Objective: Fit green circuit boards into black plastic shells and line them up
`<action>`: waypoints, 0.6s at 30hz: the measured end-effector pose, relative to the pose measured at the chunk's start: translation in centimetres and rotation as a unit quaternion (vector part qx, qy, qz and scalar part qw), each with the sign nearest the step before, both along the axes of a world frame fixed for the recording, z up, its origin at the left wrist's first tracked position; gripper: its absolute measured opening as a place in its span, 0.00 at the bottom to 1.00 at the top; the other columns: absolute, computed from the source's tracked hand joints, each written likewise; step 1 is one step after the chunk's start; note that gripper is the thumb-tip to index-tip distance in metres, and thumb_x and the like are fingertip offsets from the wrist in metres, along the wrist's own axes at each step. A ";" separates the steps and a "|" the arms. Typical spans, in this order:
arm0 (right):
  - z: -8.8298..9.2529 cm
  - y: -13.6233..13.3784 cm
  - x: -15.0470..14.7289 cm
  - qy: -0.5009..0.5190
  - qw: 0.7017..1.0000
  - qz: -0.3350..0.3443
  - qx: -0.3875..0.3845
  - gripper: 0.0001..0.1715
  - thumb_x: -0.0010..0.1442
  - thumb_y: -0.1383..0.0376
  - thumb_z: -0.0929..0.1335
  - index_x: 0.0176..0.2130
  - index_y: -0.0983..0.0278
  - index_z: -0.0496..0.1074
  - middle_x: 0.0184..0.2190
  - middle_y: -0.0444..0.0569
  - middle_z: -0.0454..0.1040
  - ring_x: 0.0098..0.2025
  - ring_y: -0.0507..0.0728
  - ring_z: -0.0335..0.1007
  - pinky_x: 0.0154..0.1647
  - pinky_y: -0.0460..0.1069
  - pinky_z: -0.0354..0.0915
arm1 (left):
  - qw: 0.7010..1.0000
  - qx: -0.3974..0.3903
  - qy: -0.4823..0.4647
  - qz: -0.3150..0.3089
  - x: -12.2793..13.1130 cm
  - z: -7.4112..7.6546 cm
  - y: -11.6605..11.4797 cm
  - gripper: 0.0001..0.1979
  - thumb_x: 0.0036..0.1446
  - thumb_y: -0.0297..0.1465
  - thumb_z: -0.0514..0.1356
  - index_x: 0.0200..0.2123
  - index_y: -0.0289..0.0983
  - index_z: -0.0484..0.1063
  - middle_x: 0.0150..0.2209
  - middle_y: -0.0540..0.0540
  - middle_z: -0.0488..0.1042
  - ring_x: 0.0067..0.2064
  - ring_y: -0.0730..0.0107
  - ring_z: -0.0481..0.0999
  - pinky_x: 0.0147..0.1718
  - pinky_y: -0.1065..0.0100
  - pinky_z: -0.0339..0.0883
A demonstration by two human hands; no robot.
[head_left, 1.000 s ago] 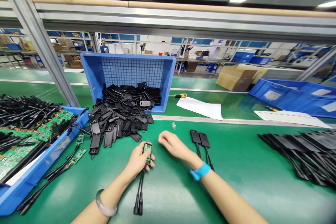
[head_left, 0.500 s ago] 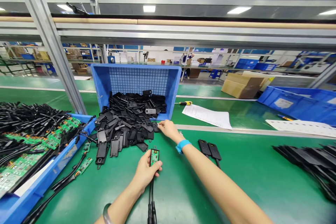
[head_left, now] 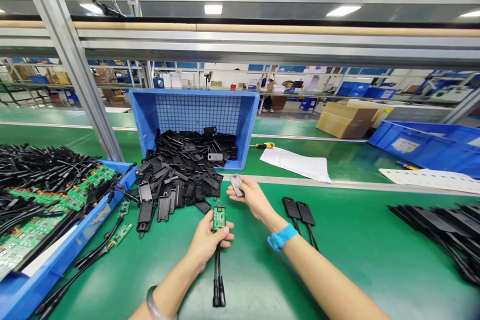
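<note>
My left hand grips a black plastic case half with a green circuit board seated in it. Two black cables hang from its lower end toward me. In my right hand, held between thumb and fingers, is a flat case cover whose face looks grey in the light. It is up and to the right of the board, apart from it. A heap of black case parts spills from a tipped blue crate just beyond my hands.
A blue tray of circuit boards and cables stands at left, with loose wired boards beside it. Two closed black cases lie to the right, more farther right. Behind are a yellow-black screwdriver, paper and a cardboard box.
My right hand has drawn back from the edge of the heap toward me and now holds a case cover. My left hand still holds the board in its case, nearly in place.
</note>
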State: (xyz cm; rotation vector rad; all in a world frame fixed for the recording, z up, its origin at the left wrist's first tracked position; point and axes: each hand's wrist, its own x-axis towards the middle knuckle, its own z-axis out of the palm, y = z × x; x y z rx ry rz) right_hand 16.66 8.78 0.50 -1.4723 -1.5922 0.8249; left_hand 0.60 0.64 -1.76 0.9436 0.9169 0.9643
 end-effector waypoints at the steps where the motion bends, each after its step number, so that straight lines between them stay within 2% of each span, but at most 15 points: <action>1: 0.0 -1.2 0.2 0.056 0.998 0.010 0.006 0.18 0.64 0.65 0.57 0.47 0.68 0.68 0.32 0.51 0.75 0.34 0.55 0.73 0.36 0.48 0.68 | 1.000 0.003 0.004 -0.003 0.0 0.0 0.0 0.31 0.39 0.43 0.69 0.44 0.35 0.63 0.39 0.42 0.75 0.30 0.71 0.76 0.24 0.74 0.68; 4: -0.1 -4.6 0.5 0.179 0.983 0.030 0.030 0.15 0.57 0.56 0.65 0.33 0.66 0.73 0.29 0.47 0.73 0.34 0.56 0.68 0.36 0.48 0.63 | 1.000 0.008 0.018 -0.013 0.0 -0.2 0.0 0.34 0.40 0.44 0.69 0.47 0.35 0.61 0.40 0.41 0.75 0.27 0.73 0.75 0.22 0.75 0.67; 6: -0.2 -6.3 0.4 0.203 0.978 0.048 0.019 0.17 0.55 0.54 0.68 0.30 0.66 0.74 0.28 0.46 0.72 0.32 0.55 0.65 0.34 0.47 0.61 | 0.999 0.010 0.027 -0.018 -0.1 -0.3 0.0 0.35 0.40 0.43 0.69 0.48 0.34 0.60 0.37 0.42 0.75 0.24 0.74 0.75 0.20 0.75 0.66; 10: -0.9 -7.9 0.0 0.265 0.959 0.094 -0.030 0.21 0.54 0.52 0.69 0.38 0.67 0.73 0.27 0.46 0.72 0.28 0.53 0.64 0.28 0.46 0.59 | 0.999 0.012 0.016 -0.046 -0.2 -0.2 -0.1 0.36 0.37 0.38 0.72 0.48 0.32 0.62 0.31 0.46 0.75 0.26 0.74 0.74 0.23 0.75 0.68; 14: -1.8 -8.2 -0.4 0.286 0.954 0.087 -0.024 0.30 0.50 0.55 0.72 0.50 0.64 0.66 0.25 0.41 0.68 0.25 0.52 0.64 0.26 0.45 0.61 | 0.995 0.006 -0.029 -0.094 0.0 0.0 -0.2 0.38 0.34 0.30 0.74 0.49 0.32 0.62 0.33 0.45 0.75 0.27 0.75 0.74 0.27 0.74 0.69; 18: -2.2 -8.5 -1.0 0.262 0.961 0.081 -0.018 0.25 0.52 0.56 0.70 0.47 0.63 0.66 0.28 0.41 0.66 0.23 0.50 0.66 0.25 0.45 0.64 | 0.992 0.008 -0.050 -0.112 0.1 0.1 -0.4 0.36 0.35 0.28 0.73 0.49 0.32 0.63 0.34 0.45 0.75 0.29 0.76 0.72 0.28 0.75 0.67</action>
